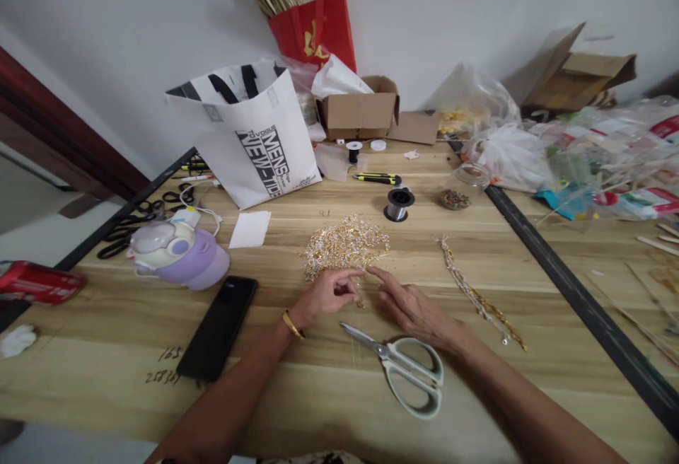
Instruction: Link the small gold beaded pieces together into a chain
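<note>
Fingers [347, 275] nearly meet; I can't tell if they pinch anything. Gold beads [346, 241] look light, slippery; I'd grip edges.

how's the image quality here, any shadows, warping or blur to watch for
Head view: even, dim light; a soft shadow beside the bare right forearm; the red metal can at the left edge looks stretched and soft; the heap of tiny gold and clear pieces blurs together.

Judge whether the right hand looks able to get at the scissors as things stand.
Probably yes: the scissors lie on the table close to the right hand, with their handles uncovered and nothing seen standing in between.
</note>
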{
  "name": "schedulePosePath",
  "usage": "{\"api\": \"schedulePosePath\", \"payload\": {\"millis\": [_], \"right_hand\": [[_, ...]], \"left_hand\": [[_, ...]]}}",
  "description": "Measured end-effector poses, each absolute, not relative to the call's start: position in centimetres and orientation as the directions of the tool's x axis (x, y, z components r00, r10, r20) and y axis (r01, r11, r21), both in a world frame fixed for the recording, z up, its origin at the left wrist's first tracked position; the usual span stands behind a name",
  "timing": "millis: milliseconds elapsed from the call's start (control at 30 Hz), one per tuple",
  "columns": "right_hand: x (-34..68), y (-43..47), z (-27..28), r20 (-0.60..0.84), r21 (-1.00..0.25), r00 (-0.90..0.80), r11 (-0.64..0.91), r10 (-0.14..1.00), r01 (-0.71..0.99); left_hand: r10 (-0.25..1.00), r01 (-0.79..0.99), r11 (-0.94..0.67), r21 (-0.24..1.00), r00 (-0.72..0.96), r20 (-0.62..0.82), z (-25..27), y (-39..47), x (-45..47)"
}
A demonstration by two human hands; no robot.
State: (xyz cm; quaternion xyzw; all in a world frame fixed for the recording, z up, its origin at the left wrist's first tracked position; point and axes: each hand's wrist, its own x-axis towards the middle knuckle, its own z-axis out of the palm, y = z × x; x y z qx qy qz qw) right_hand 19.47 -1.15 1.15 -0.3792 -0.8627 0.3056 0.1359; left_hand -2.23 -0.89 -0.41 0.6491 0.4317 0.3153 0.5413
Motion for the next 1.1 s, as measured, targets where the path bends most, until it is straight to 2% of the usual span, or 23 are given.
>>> {"api": "schedulePosePath", "payload": {"millis": [133,500,767,933,1100], "right_hand": [[19.2,-1.3,0.8,0.043,-0.621,-0.704,0.571,0.709,0.536],[18.9,-1.5,0.4,0.039,-0.53,-0.728,0.632,0.685,0.566],[18.9,-1.6,0.3,0.05,-0.496,-0.714,0.638,0.699,0.589],[19.2,-1.2,0.6,0.025,-0.543,-0.7,0.597,0.714,0.59],[19.6,-0.9,0.5,0.002,-0.54,-0.685,0.577,0.729,0.613]], "left_hand": [[0.902,0.239,-0.064,0.969,0.428,-0.046,-0.8,-1.0,-2.0],[0.92,0.33,-0.121,0.936,0.39,-0.018,-1.5,-0.8,-2.2],[0.921,0.386,-0.129,0.913,0.388,-0.033,-0.7,-1.0,-2.0],[0.925,0.351,-0.127,0.928,0.379,-0.017,-0.9,-1.0,-2.0],[0.933,0.339,-0.116,0.934,0.361,-0.015,-1.1,-1.0,-2.1]]}}
